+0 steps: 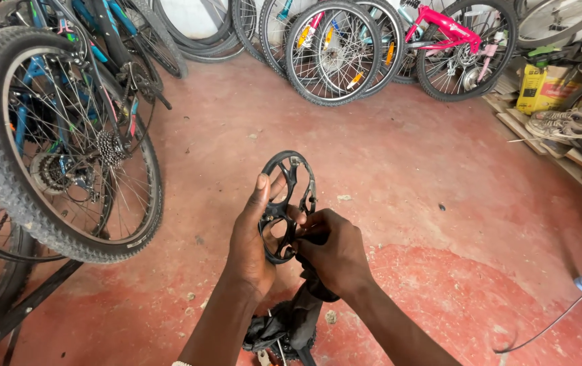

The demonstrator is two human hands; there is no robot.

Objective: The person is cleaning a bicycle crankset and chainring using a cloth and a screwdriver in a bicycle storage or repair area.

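Note:
My left hand (253, 237) grips a black round bicycle chainring guard (289, 177) by its left rim, thumb up on the edge, and holds it upright in front of me. My right hand (335, 252) is closed on the guard's lower right side, pressing a dark rag (304, 308) against it. The rag hangs down from that hand between my forearms. A dark bundle of parts (270, 335) lies on the floor just under my wrists.
A blue bicycle with a knobbly rear wheel (67, 142) stands close on the left. More bicycles, one pink (450, 30), lean along the back wall. Wooden boards, worn shoes (562, 122) and a yellow box (542, 88) lie at the right. The floor (406, 169) is red concrete.

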